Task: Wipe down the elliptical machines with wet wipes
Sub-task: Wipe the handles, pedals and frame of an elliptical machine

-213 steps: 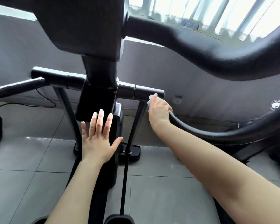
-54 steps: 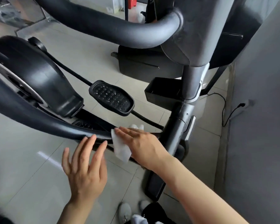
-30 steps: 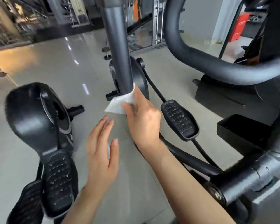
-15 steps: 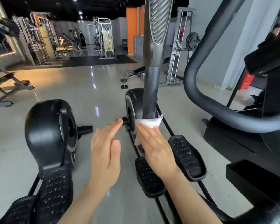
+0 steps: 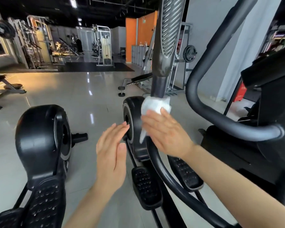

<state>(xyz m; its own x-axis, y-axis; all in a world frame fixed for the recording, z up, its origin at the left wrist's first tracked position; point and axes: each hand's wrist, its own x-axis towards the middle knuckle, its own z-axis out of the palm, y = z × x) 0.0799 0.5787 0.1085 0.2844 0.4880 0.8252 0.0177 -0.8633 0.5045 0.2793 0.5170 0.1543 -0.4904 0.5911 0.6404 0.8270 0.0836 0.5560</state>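
A white wet wipe (image 5: 155,105) is wrapped against the upright moving handle bar (image 5: 158,83) of the black elliptical machine (image 5: 220,122). My right hand (image 5: 164,134) presses the wipe onto the bar with straight fingers, just below the ribbed grip section (image 5: 169,27). My left hand (image 5: 112,155) hovers flat beside it to the left, fingers straight, touching nothing. The elliptical's flywheel housing (image 5: 132,122) stands behind both hands and its pedals (image 5: 146,186) lie below them.
A second elliptical (image 5: 41,142) stands to the left with its own pedals (image 5: 43,204). A curved fixed handlebar (image 5: 220,119) arcs at the right. A weight bench (image 5: 138,79), dumbbell (image 5: 121,93) and cable machines (image 5: 104,46) stand across the glossy tiled floor (image 5: 59,96).
My right hand has slid the wipe upward along the upright bar. My left hand stays flat beside it. The view has tilted up a little toward the gym hall.
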